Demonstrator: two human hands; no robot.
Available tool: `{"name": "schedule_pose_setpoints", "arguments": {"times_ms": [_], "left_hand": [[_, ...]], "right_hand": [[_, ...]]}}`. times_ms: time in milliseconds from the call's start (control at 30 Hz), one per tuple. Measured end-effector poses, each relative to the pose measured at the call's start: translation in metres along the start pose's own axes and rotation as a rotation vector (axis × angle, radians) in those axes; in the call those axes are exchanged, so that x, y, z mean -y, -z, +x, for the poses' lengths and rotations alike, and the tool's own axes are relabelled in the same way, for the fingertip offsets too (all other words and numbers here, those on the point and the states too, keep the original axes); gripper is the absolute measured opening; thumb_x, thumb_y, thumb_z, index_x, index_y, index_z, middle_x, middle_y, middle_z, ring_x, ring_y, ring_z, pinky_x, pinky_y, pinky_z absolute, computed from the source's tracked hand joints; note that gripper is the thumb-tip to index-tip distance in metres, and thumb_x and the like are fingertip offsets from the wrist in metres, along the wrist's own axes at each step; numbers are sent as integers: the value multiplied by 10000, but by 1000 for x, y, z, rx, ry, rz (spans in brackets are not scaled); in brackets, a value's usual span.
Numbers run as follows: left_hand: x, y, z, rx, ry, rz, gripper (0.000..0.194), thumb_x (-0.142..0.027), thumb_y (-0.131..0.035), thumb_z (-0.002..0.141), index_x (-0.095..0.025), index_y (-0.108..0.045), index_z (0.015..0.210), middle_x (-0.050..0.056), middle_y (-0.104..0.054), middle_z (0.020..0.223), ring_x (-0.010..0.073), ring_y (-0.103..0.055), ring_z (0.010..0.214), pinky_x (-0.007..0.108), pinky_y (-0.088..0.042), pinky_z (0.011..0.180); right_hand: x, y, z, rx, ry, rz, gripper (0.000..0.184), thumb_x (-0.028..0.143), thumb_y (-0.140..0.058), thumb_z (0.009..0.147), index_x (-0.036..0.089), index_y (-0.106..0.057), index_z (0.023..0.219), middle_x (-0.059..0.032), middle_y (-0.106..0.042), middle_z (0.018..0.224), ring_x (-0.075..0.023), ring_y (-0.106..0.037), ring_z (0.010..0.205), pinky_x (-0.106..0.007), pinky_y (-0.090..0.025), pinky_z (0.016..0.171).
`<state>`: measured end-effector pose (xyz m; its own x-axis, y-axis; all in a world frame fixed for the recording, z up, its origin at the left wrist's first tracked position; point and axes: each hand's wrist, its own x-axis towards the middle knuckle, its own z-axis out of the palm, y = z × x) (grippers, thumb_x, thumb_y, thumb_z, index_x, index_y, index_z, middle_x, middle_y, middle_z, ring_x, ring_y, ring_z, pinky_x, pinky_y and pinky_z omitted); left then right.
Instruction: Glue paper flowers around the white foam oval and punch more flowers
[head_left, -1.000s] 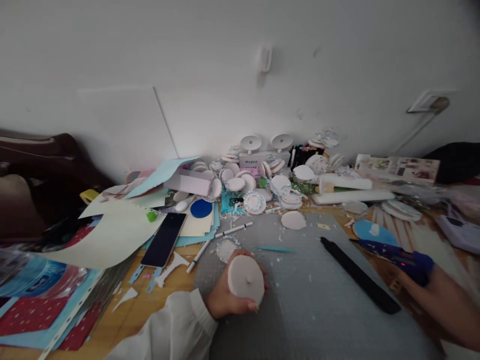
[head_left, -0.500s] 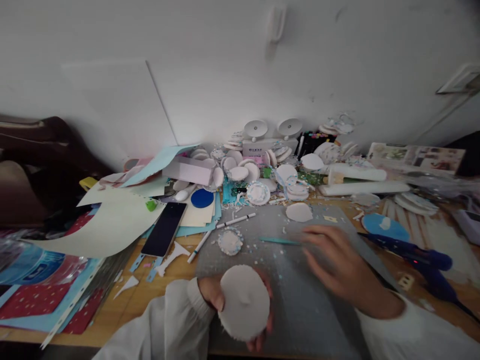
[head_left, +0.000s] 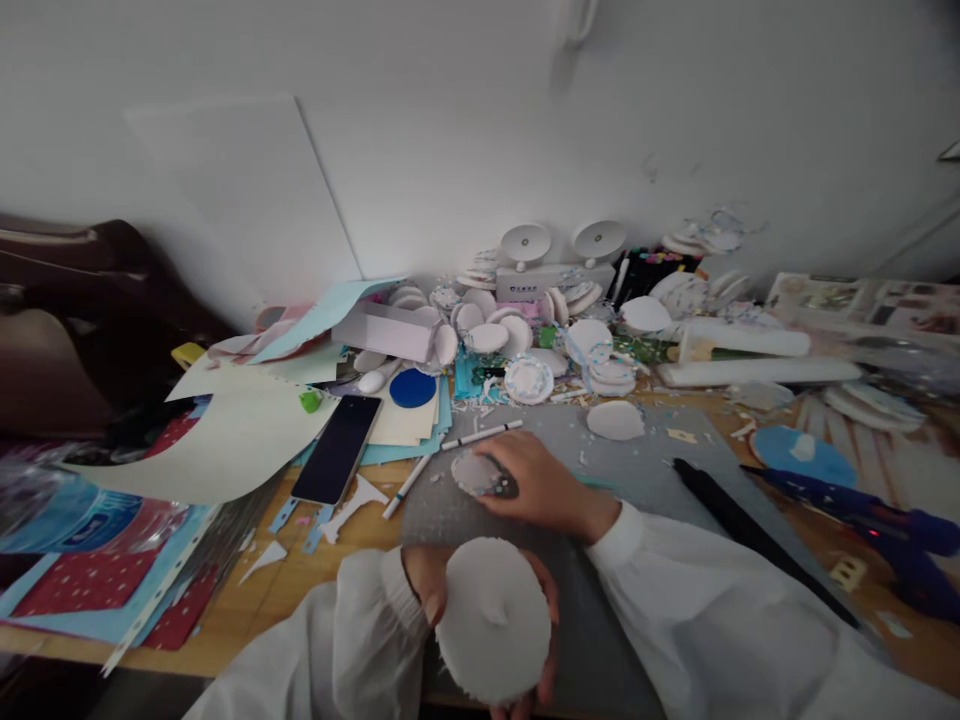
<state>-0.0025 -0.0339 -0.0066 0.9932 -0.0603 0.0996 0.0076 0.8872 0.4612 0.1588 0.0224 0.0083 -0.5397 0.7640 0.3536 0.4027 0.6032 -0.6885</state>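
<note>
My left hand (head_left: 427,582) is wrapped round a white disc (head_left: 499,650), thumb on one side and fingers on the other. The disc faces up, with a pale raised blob at its middle and a rough edge. Farther forward, my right hand (head_left: 546,488) is closed on the near right rim of a smaller white disc (head_left: 472,468), which has bluish bits round its border and lies at the grey cutting mat (head_left: 600,570). Behind my right wrist, a thin teal strip (head_left: 598,484) is mostly covered. A blue glue gun (head_left: 862,510) with a red light lies at the right.
A black tool (head_left: 750,530) lies along the mat's right side. Many white discs (head_left: 529,378) are heaped by the wall. A phone (head_left: 337,450), two white pens (head_left: 481,434), papers (head_left: 247,450) and a plastic bottle (head_left: 112,520) stand or lie at the left.
My right hand let go of the glue gun, swept left across the mat and took hold of the smaller disc. My left hand brought its disc nearer to me. The view shifted.
</note>
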Motion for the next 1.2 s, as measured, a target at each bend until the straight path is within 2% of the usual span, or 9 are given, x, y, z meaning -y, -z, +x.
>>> {"name": "schedule_pose_setpoints", "arguments": {"times_ms": [67, 167, 300, 400, 500, 633, 833, 1000, 1200], "left_hand": [[2, 0, 2, -26, -40, -8, 914, -363, -887, 319, -179, -564, 1154, 143, -686, 947, 353, -694, 679, 461, -515, 529], [5, -1, 5, -126, -193, -20, 909, -493, -876, 374, -156, -550, 1153, 144, -671, 937, 284, -688, 694, 377, -541, 567], [6, -4, 7, -311, -363, 14, 864, -662, -763, 522, -117, -551, 1158, 152, -653, 966, 250, -680, 773, 331, -542, 653], [7, -2, 6, -375, -394, -3, 839, -702, -687, 601, -102, -563, 1174, 163, -648, 1018, 251, -678, 835, 328, -534, 721], [7, 0, 6, -380, -400, -21, 838, -739, -627, 630, -74, -604, 1140, 162, -657, 1020, 244, -672, 844, 315, -531, 734], [8, 1, 6, -402, -370, -5, 831, -752, -581, 659, -38, -649, 1079, 140, -687, 911, 209, -667, 798, 281, -519, 739], [7, -1, 6, -444, -372, 35, 742, -733, -559, 701, -96, -669, 1064, 104, -696, 877, 193, -655, 733, 291, -520, 690], [5, -4, 7, -474, -366, 70, 689, -718, -549, 724, -131, -670, 1062, 96, -699, 865, 216, -666, 716, 379, -513, 762], [5, -4, 11, -513, -365, 82, 628, -672, -632, 694, -127, -684, 1002, 82, -708, 803, 157, -638, 592, 294, -524, 649]], "right_hand": [[-3, 12, -12, -107, -78, 125, 450, 311, -705, 722, 211, -543, 1130, -111, -611, 1133, -278, -564, 1079, -483, -424, 953], [-6, 27, -37, -247, -178, 338, 458, 372, -587, 839, 277, -390, 1242, -106, -576, 1213, -234, -583, 1109, -432, -477, 924], [-5, 27, -64, -296, -286, 609, 377, 454, -446, 916, 329, -357, 1260, -108, -553, 1281, -223, -654, 1016, -408, -551, 820], [1, 21, -73, -254, -331, 813, 455, 543, -554, 838, 338, -433, 1226, -89, -617, 1202, -238, -677, 962, -403, -567, 801], [10, 18, -77, -210, -343, 955, 594, 459, -762, 691, 348, -480, 1202, -74, -623, 1183, -248, -635, 1066, -390, -527, 907], [20, 19, -82, -159, -355, 883, 695, 268, -814, 652, 385, -448, 1232, -39, -545, 1267, -227, -544, 1199, -380, -447, 1017], [26, 15, -83, -43, -283, 753, 771, 87, -758, 640, 353, -391, 1264, -57, -522, 1273, -228, -510, 1220, -403, -429, 1036], [27, 11, -80, -26, -262, 704, 796, 86, -761, 609, 346, -391, 1264, -68, -510, 1268, -256, -514, 1204, -420, -457, 998], [26, 12, -79, -5, -264, 676, 838, 79, -766, 568, 362, -378, 1255, -45, -508, 1247, -223, -541, 1150, -368, -478, 956]]}}
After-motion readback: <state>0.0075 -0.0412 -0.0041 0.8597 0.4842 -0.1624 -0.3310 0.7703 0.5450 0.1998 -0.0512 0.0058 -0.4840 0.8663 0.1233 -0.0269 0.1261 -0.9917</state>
